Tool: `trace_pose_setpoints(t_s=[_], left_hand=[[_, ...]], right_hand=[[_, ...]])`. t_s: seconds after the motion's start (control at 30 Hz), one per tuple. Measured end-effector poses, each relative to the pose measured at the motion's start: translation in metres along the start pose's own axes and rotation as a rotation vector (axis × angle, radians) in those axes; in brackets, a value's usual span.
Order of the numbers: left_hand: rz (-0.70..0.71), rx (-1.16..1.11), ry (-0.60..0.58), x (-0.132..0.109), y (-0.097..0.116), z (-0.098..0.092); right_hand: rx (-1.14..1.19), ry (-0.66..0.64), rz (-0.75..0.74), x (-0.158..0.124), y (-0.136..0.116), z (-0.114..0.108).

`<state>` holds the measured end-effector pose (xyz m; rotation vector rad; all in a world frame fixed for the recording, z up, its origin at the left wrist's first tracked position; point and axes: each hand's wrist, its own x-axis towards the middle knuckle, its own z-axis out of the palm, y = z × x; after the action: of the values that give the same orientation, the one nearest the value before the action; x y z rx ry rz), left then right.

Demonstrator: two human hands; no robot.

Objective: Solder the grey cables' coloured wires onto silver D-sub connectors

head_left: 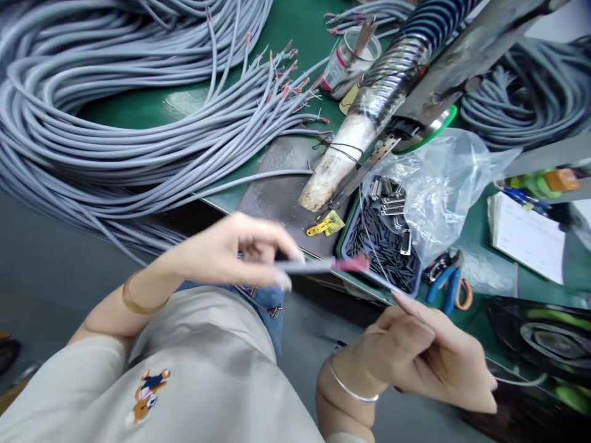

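Note:
Between the thumb and fingers of my left hand (244, 255) is a grey cable (307, 266), pointing to the right. Its end is stripped, and reddish wires (351, 263) stick out, blurred. My right hand (425, 351) is closed in a pinch to the lower right of that end. Whatever its fingertips hold, if anything, I cannot make out. Just beyond both hands, a tray (342, 246) contains many small dark pieces (383, 252) and metal connectors (392, 205). A small yellow tool (323, 225) lies on a grey mat (277, 161) at the bench edge.
Bundled grey cables (152, 141) with stripped ends spread across the left of the green bench. A duct hose (351, 141) hangs down over the middle. To the right are a clear plastic bag (438, 191), blue-handled pliers (446, 286), a paper pad (526, 237) and coiled cable (521, 98).

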<state>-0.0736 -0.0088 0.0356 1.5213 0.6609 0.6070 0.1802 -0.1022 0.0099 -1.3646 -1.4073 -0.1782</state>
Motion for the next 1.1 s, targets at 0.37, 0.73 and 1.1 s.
trace_pose_setpoints(t_s=[0.37,0.73,1.1], left_hand=[[0.073,0.282,0.515,0.017,-0.057,0.081],[-0.126,-0.286,0.224,0.026,-0.052,0.067],[-0.136,-0.391,0.210,0.026,-0.061,0.065]], right_hand=[[0.074,-0.027,0.282,-0.008,-0.008,0.020],[0.361,-0.408,0.618,-0.014,0.007,0.035],[0.443,-0.478,0.742,-0.017,0.005,0.047]])
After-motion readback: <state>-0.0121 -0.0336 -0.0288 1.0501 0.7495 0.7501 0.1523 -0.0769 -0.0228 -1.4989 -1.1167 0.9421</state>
